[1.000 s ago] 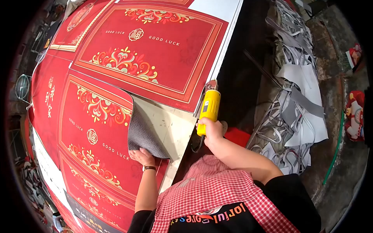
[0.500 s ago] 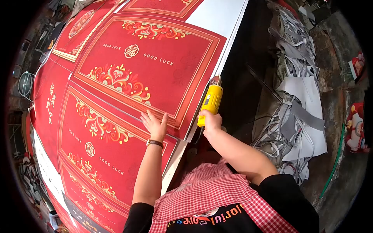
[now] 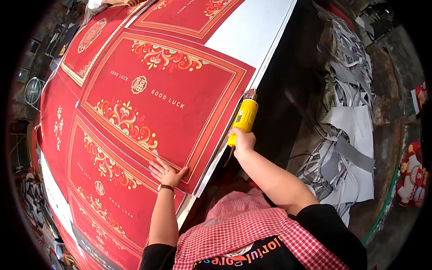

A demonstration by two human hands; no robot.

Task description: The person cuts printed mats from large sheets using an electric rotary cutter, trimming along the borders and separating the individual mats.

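My right hand [image 3: 243, 141] is wrapped round the body of a yellow handheld electric cutter [image 3: 246, 116]. The cutter's metal head points away from me, at the right edge of a red printed mat [image 3: 207, 96]. My left hand [image 3: 165, 173] lies with fingers spread on the near edge of this mat, close to its near right corner. Gold borders, floral patterns and "GOOD LUCK" lettering decorate the mat. Another red mat [image 3: 112, 189] of the same design lies beside it on the near left. The contact between blade and material is too small to make out.
Grey and white offcut strips [image 3: 346, 58] are heaped along the right, with a large pale scrap [image 3: 360, 135] among them. A bare white sheet area [image 3: 249, 29] shows beyond the mat. At the top edge, another person's hand [image 3: 132, 2] rests near the far mats.
The red mat has slid toward me and left, with my left hand on it. The cutter stays at nearly the same place in view, now farther along the mat's edge.
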